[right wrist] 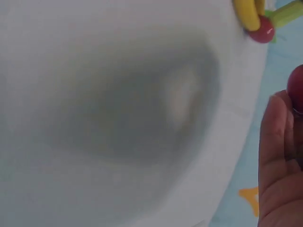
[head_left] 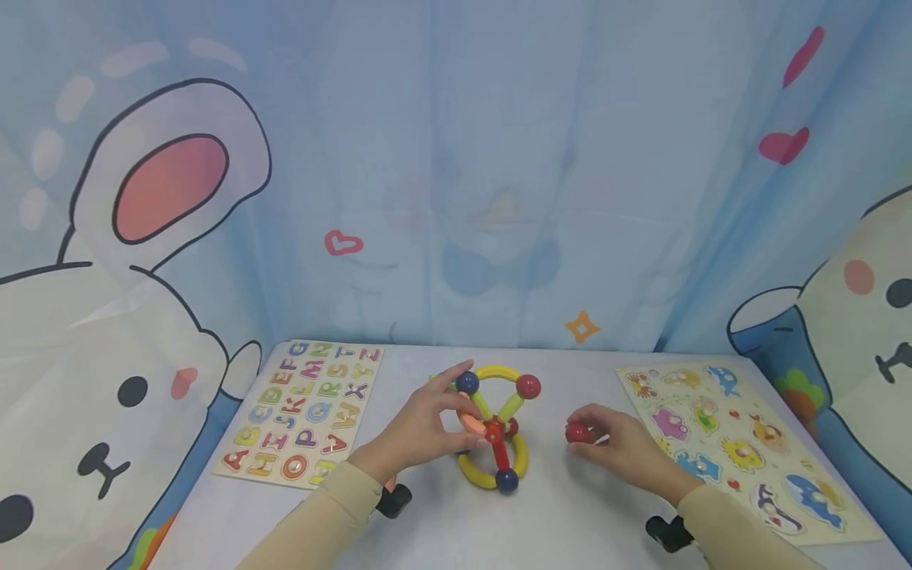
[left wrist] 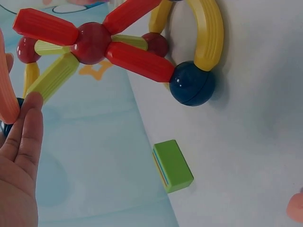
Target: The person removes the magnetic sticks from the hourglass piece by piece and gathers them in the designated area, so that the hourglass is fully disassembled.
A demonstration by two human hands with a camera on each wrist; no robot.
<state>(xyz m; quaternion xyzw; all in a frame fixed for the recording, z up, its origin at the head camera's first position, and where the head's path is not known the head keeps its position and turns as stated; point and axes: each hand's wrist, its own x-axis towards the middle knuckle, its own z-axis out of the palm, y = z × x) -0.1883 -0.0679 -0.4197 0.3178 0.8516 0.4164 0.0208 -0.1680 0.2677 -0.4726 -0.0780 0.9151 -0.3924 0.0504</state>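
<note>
A magnetic stick-and-ball construction (head_left: 501, 453) stands mid-table, with red, yellow and light green sticks joined by red and blue balls. My left hand (head_left: 416, 423) is at its left side, pinching an orange curved stick (head_left: 472, 423) between thumb and fingers. Its fingertips are right by a light green stick (left wrist: 56, 75) and the upper blue ball (head_left: 466, 382). To the right of the construction, my right hand (head_left: 623, 447) holds a red ball (head_left: 579, 432) in its fingertips, apart from the construction. In the right wrist view this red ball (right wrist: 297, 89) is partly cut off.
A wooden alphabet puzzle board (head_left: 302, 408) lies at the left, an animal puzzle board (head_left: 748, 451) at the right, partly under the right forearm. A green box (left wrist: 173, 165) stands near the back edge, mostly hidden in the head view. A patterned curtain (head_left: 499, 174) hangs behind.
</note>
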